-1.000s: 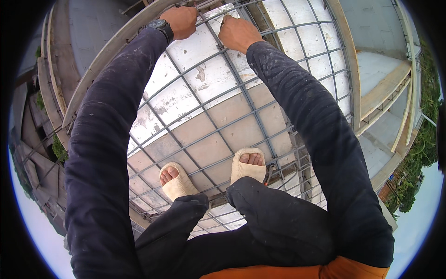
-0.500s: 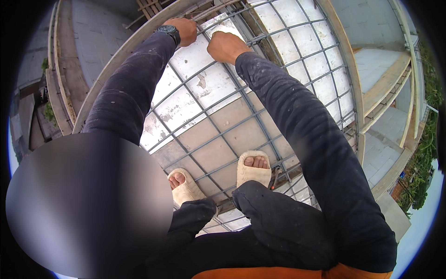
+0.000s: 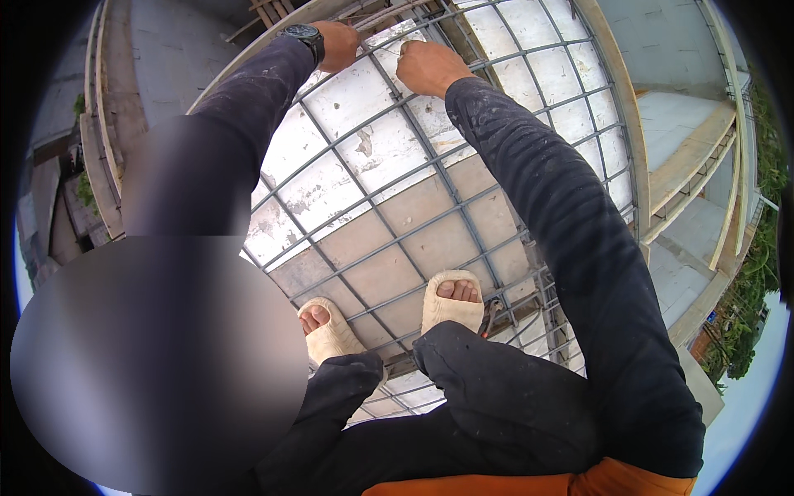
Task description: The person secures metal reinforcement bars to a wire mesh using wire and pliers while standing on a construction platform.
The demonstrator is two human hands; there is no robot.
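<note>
Both my hands are at the far part of a grid of steel bars [image 3: 382,217]. My left hand [image 3: 337,47], with a dark watch [image 3: 301,33] on its wrist, is closed beside a crossing of bars; its fingertips are mostly hidden, so what it holds cannot be seen. To its right, over a white, flaking panel [image 3: 364,144], my right hand [image 3: 430,68] is closed in a pinch. Something thin shows at its fingertips, too small to name.
I stand in beige slides [image 3: 453,299] over the grid, with brownish panels [image 3: 422,207] beneath. Curved wooden boards [image 3: 620,91] edge the grid. A tool with a reddish handle [image 3: 488,321] lies by my right foot. Grey surfaces lie beyond, lower down, with trees [image 3: 748,306] far right.
My right hand has moved right and slightly farther away, widening the gap between my hands. The left has shifted slightly the same way. Both stay closed.
</note>
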